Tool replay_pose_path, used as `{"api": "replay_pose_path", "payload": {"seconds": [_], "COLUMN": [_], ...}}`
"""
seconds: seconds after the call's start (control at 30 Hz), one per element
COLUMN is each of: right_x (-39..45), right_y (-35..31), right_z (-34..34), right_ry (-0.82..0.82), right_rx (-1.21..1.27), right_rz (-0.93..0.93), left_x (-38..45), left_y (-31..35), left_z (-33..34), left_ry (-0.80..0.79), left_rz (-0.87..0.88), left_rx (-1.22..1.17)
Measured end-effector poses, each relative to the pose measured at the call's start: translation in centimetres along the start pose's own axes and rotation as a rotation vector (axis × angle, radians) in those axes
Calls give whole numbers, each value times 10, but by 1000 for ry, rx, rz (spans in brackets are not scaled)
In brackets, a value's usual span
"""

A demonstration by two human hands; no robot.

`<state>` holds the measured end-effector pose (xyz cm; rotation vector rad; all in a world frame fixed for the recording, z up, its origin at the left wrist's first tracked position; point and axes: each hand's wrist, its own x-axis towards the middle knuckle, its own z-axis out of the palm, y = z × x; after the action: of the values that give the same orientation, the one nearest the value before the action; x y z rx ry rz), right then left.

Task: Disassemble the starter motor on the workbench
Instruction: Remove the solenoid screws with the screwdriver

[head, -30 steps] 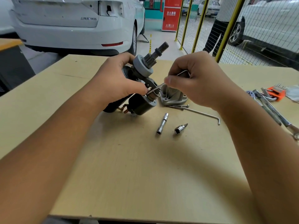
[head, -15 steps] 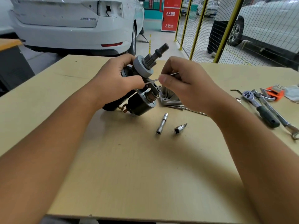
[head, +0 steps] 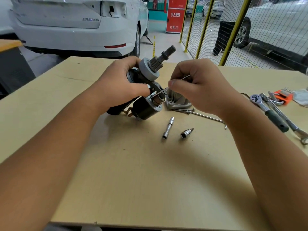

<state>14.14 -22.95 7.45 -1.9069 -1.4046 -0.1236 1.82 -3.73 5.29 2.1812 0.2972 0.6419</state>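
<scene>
My left hand (head: 120, 85) grips the starter motor (head: 148, 75), tilted above the wooden workbench (head: 133, 164) with its splined shaft pointing up and to the right. The black solenoid body (head: 146, 109) hangs below. My right hand (head: 196, 85) pinches a thin hex key (head: 160, 92) whose tip sits at the solenoid's front flange, by the black fork lever. A grey aluminium nose housing (head: 176, 101) lies on the bench just behind, partly hidden by my right hand.
Two long bolts (head: 186, 111), an L-shaped rod (head: 210, 117), a socket extension (head: 168, 127) and a bit socket (head: 186, 133) lie in front of the motor. A ratchet (head: 270, 112), wrenches and an orange hex key set (head: 283, 96) are at right. A white car and a mesh fence stand behind.
My right hand has swung the hex key: its tip moved up from the solenoid and is back down at the flange. The motor stays held at nearly the same tilt.
</scene>
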Motion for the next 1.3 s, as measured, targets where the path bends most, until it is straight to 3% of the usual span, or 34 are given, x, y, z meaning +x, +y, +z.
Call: {"api": "replay_pose_path", "payload": {"seconds": [0.37,0.67,1.03,1.3], "right_x": [-3,-3,0,0], "right_y": [6,-6,0,2], "right_z": [1,2,4,4], "right_ry": [-45,115,217,142], "right_rx": [362,54,139,143], "right_rz": [204,6,2,11], "left_x": [-1,-2,-2,-2], "left_y": [1,4,4,6], "left_z": [1,5,3,2], "left_ry": [3,55,48,30], "left_rz": [-30,-61,-81,-88], "left_rx": [-23,-9,-56,-87]}}
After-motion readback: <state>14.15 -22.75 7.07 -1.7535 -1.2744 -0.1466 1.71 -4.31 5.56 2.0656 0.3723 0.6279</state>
